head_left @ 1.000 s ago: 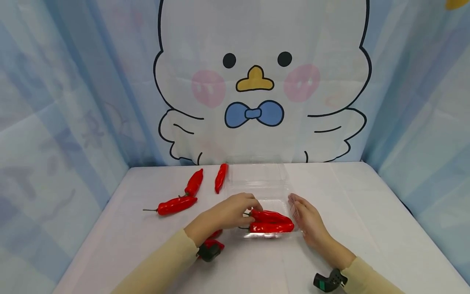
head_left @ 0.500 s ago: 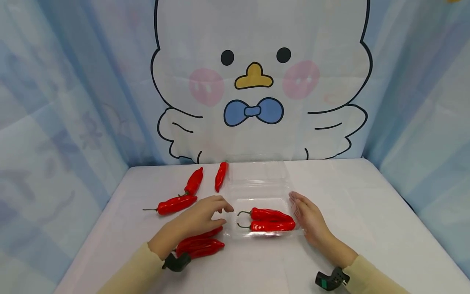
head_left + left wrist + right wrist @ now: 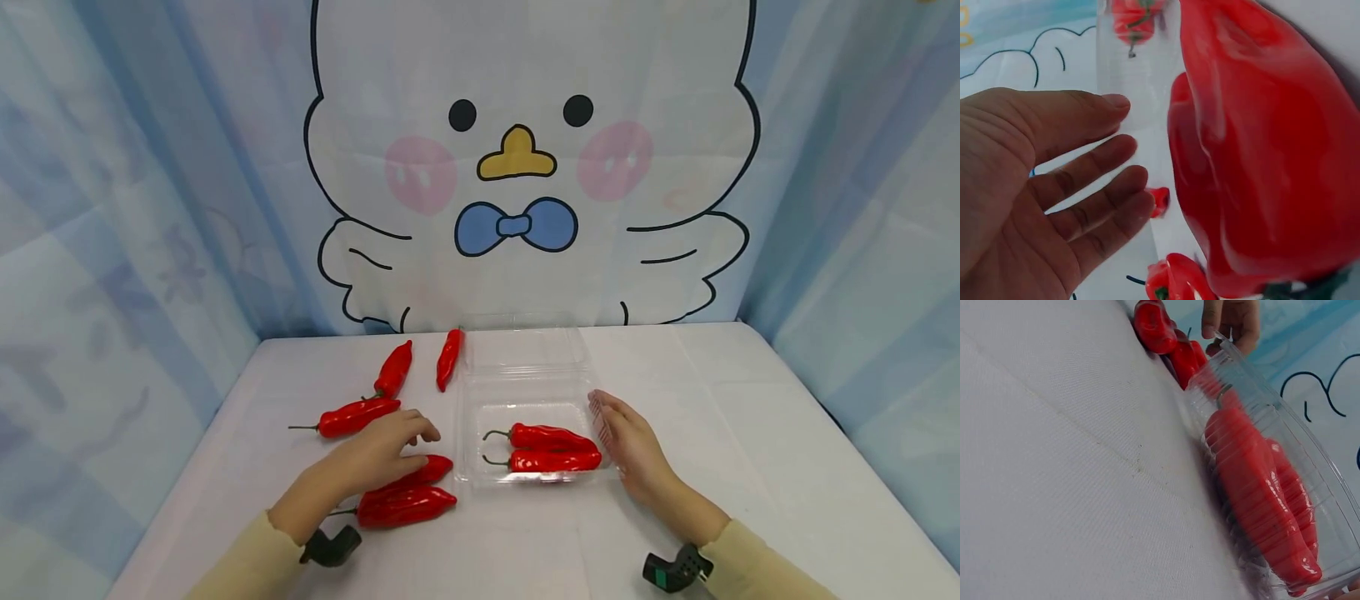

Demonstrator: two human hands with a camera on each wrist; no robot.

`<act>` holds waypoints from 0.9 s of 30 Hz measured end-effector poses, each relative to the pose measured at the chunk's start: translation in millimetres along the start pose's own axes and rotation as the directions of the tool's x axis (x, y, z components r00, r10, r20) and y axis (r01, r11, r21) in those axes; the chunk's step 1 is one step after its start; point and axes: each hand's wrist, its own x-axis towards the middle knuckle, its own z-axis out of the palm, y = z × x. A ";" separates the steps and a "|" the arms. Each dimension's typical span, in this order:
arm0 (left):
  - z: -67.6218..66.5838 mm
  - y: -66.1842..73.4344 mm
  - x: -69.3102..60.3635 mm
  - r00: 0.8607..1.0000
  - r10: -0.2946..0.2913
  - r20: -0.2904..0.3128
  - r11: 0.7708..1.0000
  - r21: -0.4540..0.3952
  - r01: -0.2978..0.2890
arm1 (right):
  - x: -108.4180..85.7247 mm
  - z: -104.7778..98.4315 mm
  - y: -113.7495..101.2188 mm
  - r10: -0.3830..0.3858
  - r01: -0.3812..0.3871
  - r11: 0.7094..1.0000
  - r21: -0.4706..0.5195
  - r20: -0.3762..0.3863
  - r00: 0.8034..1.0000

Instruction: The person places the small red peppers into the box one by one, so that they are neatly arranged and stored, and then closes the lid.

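Two red peppers lie side by side in a clear plastic container whose lid is folded back. My right hand rests along the container's right wall. To the left, my left hand hovers with parted, slightly bent fingers and nothing in them, just over two more peppers on the table. In the left wrist view, a large pepper is beside the fingers of that hand. Through the container wall, the right wrist view shows peppers.
Two peppers touching each other lie at the left of the white table, and another pepper lies by the lid's left edge. A curtain with a cartoon figure stands behind, with blue curtains at both sides.
My left hand has let go of a pepper in the container and moved left, over the peppers on the table. My right hand has stayed at the container's side.
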 end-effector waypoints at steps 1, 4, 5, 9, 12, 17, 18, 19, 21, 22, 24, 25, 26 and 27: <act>0.2 -2.1 -0.7 1.000 -0.020 0.004 1.000 0.002 0.020 | 0.1 -0.2 0.2 0.001 -0.001 1.000 -0.001 -0.001 1.000; 0.0 -8.0 -2.8 0.997 -0.069 0.019 0.998 0.001 0.069 | 0.0 -0.8 0.3 0.005 -0.005 1.000 -0.014 -0.004 1.000; -0.6 -9.5 -3.5 0.996 -0.083 0.026 0.997 -0.001 0.083 | 0.0 -0.9 0.2 0.006 -0.006 1.000 -0.019 -0.005 1.000; -3.7 -13.9 -6.2 0.990 -0.125 0.070 0.992 -0.022 0.127 | -0.1 -0.6 -0.4 0.006 -0.007 1.000 -0.026 -0.004 1.000; -4.9 -16.6 -7.6 0.986 -0.135 0.102 0.990 -0.031 0.138 | -0.5 0.1 -0.8 0.003 -0.003 1.000 -0.025 -0.005 1.000; -3.6 -20.4 -8.1 0.982 -0.142 0.127 0.988 -0.040 0.148 | -1.2 0.1 0.1 -0.001 0.000 1.000 -0.029 -0.009 1.000; -3.4 -20.8 -8.0 0.981 -0.145 0.128 0.988 -0.042 0.151 | -1.2 -0.1 0.3 -0.002 0.002 1.000 -0.029 -0.010 1.000; -3.4 -21.1 -8.0 0.980 -0.150 0.128 0.987 -0.042 0.156 | -1.3 -0.2 0.4 -0.002 0.002 1.000 -0.029 -0.011 1.000; -3.5 -21.4 -8.1 0.979 -0.158 0.127 0.986 -0.040 0.164 | -1.6 -0.3 0.5 -0.003 0.003 1.000 -0.027 -0.012 1.000; -3.7 -21.3 -8.2 0.979 -0.162 0.127 0.985 -0.037 0.168 | -1.7 -0.3 0.5 -0.003 0.003 1.000 -0.028 -0.012 1.000; -4.3 -20.9 -8.5 0.977 -0.170 0.125 0.984 -0.027 0.174 | -1.6 -0.3 0.4 -0.005 0.005 1.000 -0.029 -0.011 1.000; -4.7 -20.9 -8.8 0.977 -0.173 0.123 0.984 -0.023 0.177 | -1.6 0.0 0.3 -0.005 0.005 1.000 -0.028 -0.010 1.000; -5.1 -20.8 -9.0 0.977 -0.174 0.119 0.984 -0.017 0.177 | -1.7 0.1 0.2 -0.005 0.005 1.000 -0.028 -0.011 1.000; -5.6 -20.8 -9.1 0.978 -0.176 0.115 0.984 -0.010 0.179 | -1.9 0.5 -0.2 -0.004 0.003 1.000 -0.028 -0.013 1.000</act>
